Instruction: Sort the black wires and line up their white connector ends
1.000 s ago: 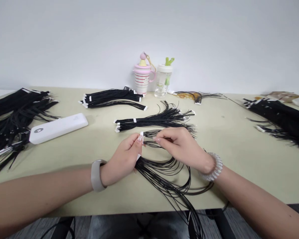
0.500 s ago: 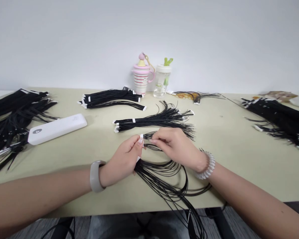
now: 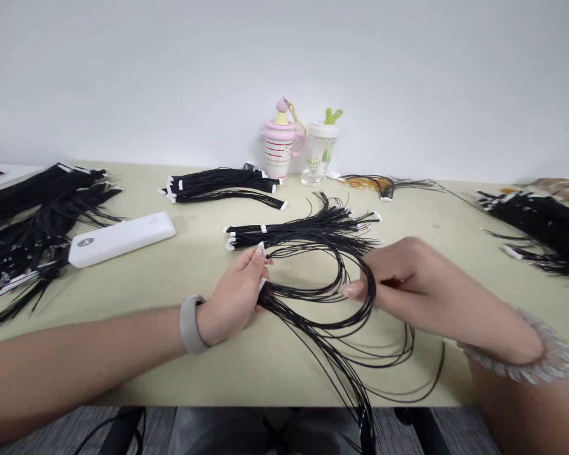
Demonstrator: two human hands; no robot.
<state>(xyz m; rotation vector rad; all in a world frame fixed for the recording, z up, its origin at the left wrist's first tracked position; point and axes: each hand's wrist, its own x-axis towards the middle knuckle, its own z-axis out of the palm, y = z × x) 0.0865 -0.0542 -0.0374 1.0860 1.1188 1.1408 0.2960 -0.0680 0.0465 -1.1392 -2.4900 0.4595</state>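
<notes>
My left hand (image 3: 237,292) is closed around the white-tipped end of a bundle of thin black wires (image 3: 313,316) that fans out over the table's front edge. My right hand (image 3: 417,284) is closed on a few black wire strands (image 3: 360,278), looped out to the right of the bundle. A grey band sits on my left wrist and a clear coiled band on my right wrist. Just behind my hands lies another black wire bundle (image 3: 303,230) with white connectors at its left end.
On the pale table (image 3: 189,278) are a white flat box (image 3: 122,237), more black wire bundles at the left (image 3: 33,215), back middle (image 3: 222,183) and right (image 3: 540,224), a pink cup (image 3: 279,146), a clear bottle (image 3: 319,153), and orange rubber bands (image 3: 360,183).
My right hand has pulled away to the right, drawing a few strands out into a wide loop. My left hand has stayed put on the bundle's end.
</notes>
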